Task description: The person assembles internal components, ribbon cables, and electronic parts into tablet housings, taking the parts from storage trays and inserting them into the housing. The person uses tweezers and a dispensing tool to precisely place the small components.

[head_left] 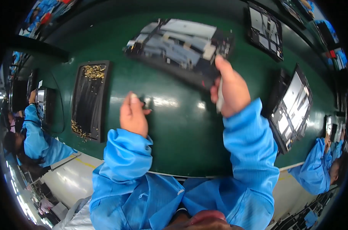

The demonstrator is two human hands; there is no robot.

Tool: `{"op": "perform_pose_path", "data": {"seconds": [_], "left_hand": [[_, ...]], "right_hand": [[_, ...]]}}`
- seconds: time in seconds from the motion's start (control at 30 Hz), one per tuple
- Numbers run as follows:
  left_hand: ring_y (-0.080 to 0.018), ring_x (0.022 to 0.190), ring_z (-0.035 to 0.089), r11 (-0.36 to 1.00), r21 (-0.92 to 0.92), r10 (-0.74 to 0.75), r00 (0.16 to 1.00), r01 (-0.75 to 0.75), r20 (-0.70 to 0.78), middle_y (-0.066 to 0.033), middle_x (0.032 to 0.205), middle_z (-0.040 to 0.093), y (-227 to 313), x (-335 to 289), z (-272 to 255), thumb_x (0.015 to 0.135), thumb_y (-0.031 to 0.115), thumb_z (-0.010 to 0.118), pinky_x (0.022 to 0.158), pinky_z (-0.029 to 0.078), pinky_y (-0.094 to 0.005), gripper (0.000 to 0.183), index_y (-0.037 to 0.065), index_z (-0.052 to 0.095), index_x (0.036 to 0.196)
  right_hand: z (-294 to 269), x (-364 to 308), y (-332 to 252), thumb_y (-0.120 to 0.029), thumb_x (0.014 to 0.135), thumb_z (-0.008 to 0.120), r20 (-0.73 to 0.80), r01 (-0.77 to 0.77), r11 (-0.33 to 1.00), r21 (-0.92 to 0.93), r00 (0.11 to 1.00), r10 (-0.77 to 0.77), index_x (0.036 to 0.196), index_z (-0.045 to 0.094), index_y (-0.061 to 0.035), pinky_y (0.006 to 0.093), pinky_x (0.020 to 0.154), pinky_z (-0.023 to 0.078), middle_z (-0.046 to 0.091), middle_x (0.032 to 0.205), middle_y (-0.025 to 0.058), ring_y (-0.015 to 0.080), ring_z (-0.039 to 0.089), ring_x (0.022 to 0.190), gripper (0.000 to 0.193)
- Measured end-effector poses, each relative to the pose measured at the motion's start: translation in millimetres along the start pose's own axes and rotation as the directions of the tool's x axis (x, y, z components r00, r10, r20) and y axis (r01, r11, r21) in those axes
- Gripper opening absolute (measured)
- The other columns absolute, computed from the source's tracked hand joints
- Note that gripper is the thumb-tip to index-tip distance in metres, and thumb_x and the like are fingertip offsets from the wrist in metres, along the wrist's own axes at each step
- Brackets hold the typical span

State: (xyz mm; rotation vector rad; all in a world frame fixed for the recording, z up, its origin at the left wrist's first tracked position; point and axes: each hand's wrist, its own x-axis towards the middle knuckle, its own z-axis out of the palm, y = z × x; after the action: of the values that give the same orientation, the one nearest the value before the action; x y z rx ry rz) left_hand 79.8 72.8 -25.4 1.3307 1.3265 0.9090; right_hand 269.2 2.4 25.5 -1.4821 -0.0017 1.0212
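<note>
My right hand (233, 90) grips the near right corner of a black tray-like holder bearing an opened tablet (181, 44), with its grey panels and small parts exposed. The holder is tilted and a little blurred, above the far middle of the table. A slim pale strip (220, 96) shows along the inside of that hand; its kind is unclear. Left of centre, my left hand (133, 115) is over the green table, apart from the holder. Its fingers are drawn together, and a small dark thing shows at the fingertips, too blurred to name.
A dark rectangular tray (106, 99) with many small gold-coloured pieces lies to the left, some spilling past its near edge. On the right, another opened device (292, 109) leans at a slant. One more (266, 30) lies at the far right. Co-workers in blue sit on both sides.
</note>
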Motion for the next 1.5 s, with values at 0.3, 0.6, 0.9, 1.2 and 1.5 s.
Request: {"op": "perform_pose_path", "data": {"seconds": [0.3, 0.6, 0.9, 1.2, 1.5], "left_hand": [[-0.0122, 0.058, 0.050, 0.997, 0.065, 0.044, 0.996, -0.049, 0.079, -0.0102, 0.077, 0.050, 0, -2, -8, 0.082, 0.023, 0.043, 0.053, 0.045, -0.0240, 0.027, -0.003, 0.048, 0.088], [-0.0121, 0.056, 0.049, 0.933, 0.240, 0.204, 0.943, -0.268, 0.261, -0.0079, 0.068, 0.048, 0, 2, -8, 0.080, 0.015, 0.046, 0.050, 0.042, -0.0237, 0.017, -0.001, 0.050, 0.079], [-0.0270, 0.055, 0.049, 0.882, 0.258, 0.374, 0.919, -0.394, 0.125, -0.0122, 0.061, 0.051, 10, -2, -1, 0.074, 0.014, 0.051, 0.052, 0.039, -0.0318, 0.016, -0.002, 0.054, 0.073], [-0.0189, 0.067, 0.051, 0.986, -0.070, -0.134, 0.963, 0.154, 0.236, -0.0125, 0.077, 0.052, 19, 2, -7, 0.081, 0.027, 0.045, 0.063, 0.043, -0.0318, 0.032, 0.001, 0.046, 0.100], [-0.0245, 0.090, 0.049, 0.649, -0.461, -0.146, 0.693, 0.605, 0.706, -0.0137, 0.103, 0.048, 34, -44, -27, 0.081, 0.025, 0.040, 0.072, 0.043, -0.0339, 0.040, 0.004, 0.034, 0.114]], "right_hand": [[-30, 107, -31, -0.033, 0.081, 0.040, -0.294, 0.244, 0.858, 0.452, 0.949, -0.115, 0.115, 0.027, -0.0012, 0.0257, 0.048, 0.042, 0.038, 0.111, 0.0091, 0.0196, 0.048, 0.068, 0.049], [-83, 148, -53, -0.034, 0.080, 0.042, -0.516, 0.374, 0.649, 0.662, 0.856, 0.034, 0.094, 0.038, 0.0007, 0.0222, 0.044, 0.040, 0.046, 0.078, 0.0122, 0.0199, 0.047, 0.060, 0.038], [-70, 150, -59, -0.035, 0.077, 0.047, -0.300, 0.235, 0.704, 0.670, 0.953, -0.032, 0.073, 0.045, -0.0054, 0.0202, 0.037, 0.035, 0.043, 0.055, 0.0012, 0.0127, 0.042, 0.046, 0.030], [29, 8, 9, -0.042, 0.074, 0.049, 0.082, -0.102, 0.822, 0.560, 0.994, 0.068, 0.068, 0.045, -0.0144, 0.0222, 0.034, 0.035, 0.049, 0.057, -0.0032, 0.0102, 0.045, 0.044, 0.028], [30, -126, 123, -0.046, 0.080, 0.036, 0.480, -0.408, 0.912, 0.029, 0.806, 0.346, 0.108, 0.039, -0.0039, 0.0225, 0.040, 0.036, 0.047, 0.076, 0.0045, 0.0118, 0.046, 0.055, 0.051]]}}
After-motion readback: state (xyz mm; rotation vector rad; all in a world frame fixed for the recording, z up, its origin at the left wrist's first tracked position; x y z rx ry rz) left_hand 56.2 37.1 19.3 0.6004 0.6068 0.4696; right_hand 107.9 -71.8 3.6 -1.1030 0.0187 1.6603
